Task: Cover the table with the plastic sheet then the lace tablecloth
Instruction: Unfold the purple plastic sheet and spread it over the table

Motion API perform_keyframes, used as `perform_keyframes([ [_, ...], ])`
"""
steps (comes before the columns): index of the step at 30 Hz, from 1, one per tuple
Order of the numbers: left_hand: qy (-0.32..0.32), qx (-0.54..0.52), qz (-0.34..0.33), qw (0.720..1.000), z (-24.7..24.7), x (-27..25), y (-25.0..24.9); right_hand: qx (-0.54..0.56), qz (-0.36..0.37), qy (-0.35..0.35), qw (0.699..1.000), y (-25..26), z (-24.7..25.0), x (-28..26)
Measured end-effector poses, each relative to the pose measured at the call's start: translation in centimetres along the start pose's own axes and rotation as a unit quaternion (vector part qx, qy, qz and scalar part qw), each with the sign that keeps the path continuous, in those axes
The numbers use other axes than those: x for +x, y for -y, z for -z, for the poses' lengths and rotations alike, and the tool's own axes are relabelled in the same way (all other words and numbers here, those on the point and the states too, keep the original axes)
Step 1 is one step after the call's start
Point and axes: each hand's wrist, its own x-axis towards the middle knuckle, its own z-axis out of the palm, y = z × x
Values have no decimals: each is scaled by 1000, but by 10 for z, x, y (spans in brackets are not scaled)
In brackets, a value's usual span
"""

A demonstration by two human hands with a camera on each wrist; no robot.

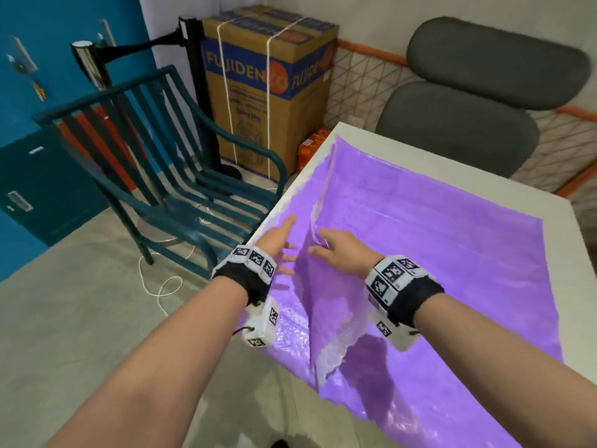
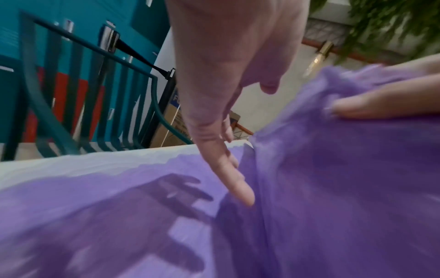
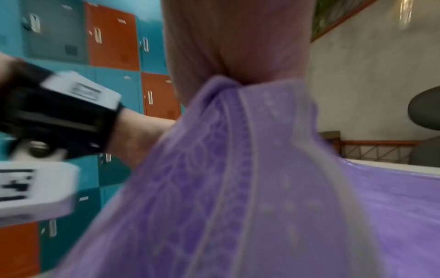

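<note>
A purple plastic sheet (image 1: 452, 253) lies spread over the white table (image 1: 420, 156). A thin, see-through lace-patterned cloth (image 1: 326, 312) with pale scalloped edges stands up from it in a long ridge, running from the far left corner to the near edge. My right hand (image 1: 323, 245) pinches the top of that ridge; in the right wrist view the cloth (image 3: 238, 150) bunches under the palm. My left hand (image 1: 286, 244) hovers just left of the ridge with fingers (image 2: 238, 188) straight and spread, holding nothing. The right hand's fingers (image 2: 357, 109) show on the fold in the left wrist view.
A teal slatted chair (image 1: 155, 176) stands close to the table's left edge, with a white cord (image 1: 161, 286) on the floor by it. A roped cardboard box (image 1: 268, 92) stands behind. A grey office chair (image 1: 468, 130) sits at the far side. Teal and orange lockers (image 3: 114, 37) line the wall.
</note>
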Motion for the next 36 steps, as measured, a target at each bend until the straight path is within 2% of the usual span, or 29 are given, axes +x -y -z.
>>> perform_keyframes([
  [2,25,39,6,999,-17,10,-25,11,28,8,1000,-10,18,-24],
  [5,77,124,2,989,-63,21,-53,-4,30,28,999,-34,34,-56],
  [9,63,153,-67,984,-134,31,-84,-14,13,26,999,-62,39,-85],
  [10,61,228,-96,967,-146,36,-85,-8,8,21,1000,-68,40,-90],
  [11,50,324,-112,938,-154,46,-83,-1,-1,14,1000,-75,41,-96],
  [12,34,400,-139,906,-159,57,-80,9,-14,6,1000,-82,43,-101],
  [14,14,548,-136,825,-162,85,-80,40,-62,-17,997,-97,48,-115],
  [15,3,584,-144,799,-165,102,-81,59,-94,-35,993,-108,51,-122],
  [16,-3,580,-138,803,-169,108,-87,81,-125,-58,987,-119,54,-130],
  [18,11,401,-122,908,-190,104,-106,135,-176,-117,968,-141,62,-149],
  [19,18,324,-117,939,-206,93,-114,164,-198,-150,955,-152,65,-159],
  [20,22,279,-126,952,-225,77,-124,189,-218,-180,940,-165,67,-170],
  [23,44,247,-190,949,-299,49,-146,249,-242,-272,898,-203,77,-210],
  [26,73,230,-232,942,-374,23,-145,288,-264,-356,849,-241,91,-257],
  [30,118,258,-297,912,-478,-19,-130,363,-307,-403,782,-296,102,-329],
  [33,130,372,-335,856,-558,-37,-109,408,-350,-403,741,-341,103,-380],
  [36,150,455,-365,799,-633,-50,-81,395,-408,-395,722,-390,99,-427],
])
